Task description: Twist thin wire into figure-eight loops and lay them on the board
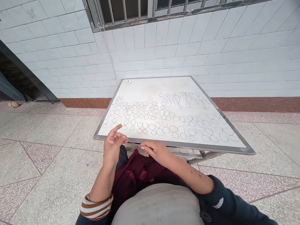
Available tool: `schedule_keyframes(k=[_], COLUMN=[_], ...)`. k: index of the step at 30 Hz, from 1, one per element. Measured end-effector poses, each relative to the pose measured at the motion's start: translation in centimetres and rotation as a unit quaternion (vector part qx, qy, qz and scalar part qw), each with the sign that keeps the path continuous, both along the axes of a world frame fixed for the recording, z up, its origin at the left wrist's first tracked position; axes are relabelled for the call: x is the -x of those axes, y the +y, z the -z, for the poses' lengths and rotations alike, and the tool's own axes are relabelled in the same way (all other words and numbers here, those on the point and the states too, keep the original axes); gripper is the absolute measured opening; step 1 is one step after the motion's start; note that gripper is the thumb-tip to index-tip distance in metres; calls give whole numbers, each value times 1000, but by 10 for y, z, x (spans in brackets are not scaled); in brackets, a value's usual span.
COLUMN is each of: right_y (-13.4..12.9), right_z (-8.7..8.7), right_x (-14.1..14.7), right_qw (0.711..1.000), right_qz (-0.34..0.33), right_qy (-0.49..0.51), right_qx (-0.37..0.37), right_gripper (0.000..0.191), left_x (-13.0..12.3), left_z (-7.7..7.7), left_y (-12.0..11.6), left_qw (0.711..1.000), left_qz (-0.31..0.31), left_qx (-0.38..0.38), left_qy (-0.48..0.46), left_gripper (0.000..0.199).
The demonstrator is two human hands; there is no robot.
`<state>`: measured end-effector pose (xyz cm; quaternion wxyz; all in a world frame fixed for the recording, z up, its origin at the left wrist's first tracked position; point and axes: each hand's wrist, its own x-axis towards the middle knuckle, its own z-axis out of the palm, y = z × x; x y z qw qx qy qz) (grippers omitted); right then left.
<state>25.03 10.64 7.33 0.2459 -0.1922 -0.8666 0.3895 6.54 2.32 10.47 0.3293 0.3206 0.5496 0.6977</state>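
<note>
My left hand [113, 142] and my right hand [154, 149] are raised just in front of the near edge of a low white table [164, 144]. Between them runs a thin wire [132, 142], pinched at each end by the fingers of both hands. Rows of bent wire loops [152, 120] shaped like figure eights cover most of the tabletop. A group of longer-stemmed wire pieces [182, 98] lies at the far right of the table. Dark red cloth [138, 172] lies in my lap under my hands.
A small white and red object [129, 82] sits at the table's far left corner. The white tiled wall [187, 56] with a barred window [140, 11] stands right behind the table. Speckled floor tiles [47, 150] spread to the left and right. A dark doorway [14, 78] opens at far left.
</note>
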Motion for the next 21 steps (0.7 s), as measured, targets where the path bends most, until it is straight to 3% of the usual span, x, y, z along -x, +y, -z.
schedule_keyframes(k=[4,11,15,18,21], right_y=[-2,6,30,69,122], right_z=[6,15,15,12,6], right_x=[0,-8,-15,-27,-47], right_qw=[998,993,972,942,907], right_qz=[41,110,230,332,415], right_qy=[-20,8,37,-3,-49], right_qx=[-47,-37,-19,-43,-57], right_gripper=[25,22,23,24,21], left_x=[-4,6,12,18,32], left_z=[4,-6,-10,6,44], left_y=[1,27,40,31,11], left_qw=[1000,987,982,983,971], left_qz=[-15,97,50,-6,-70], left_qx=[-13,78,100,101,170], left_qy=[8,100,154,150,151], left_gripper=[53,82,80,63,62])
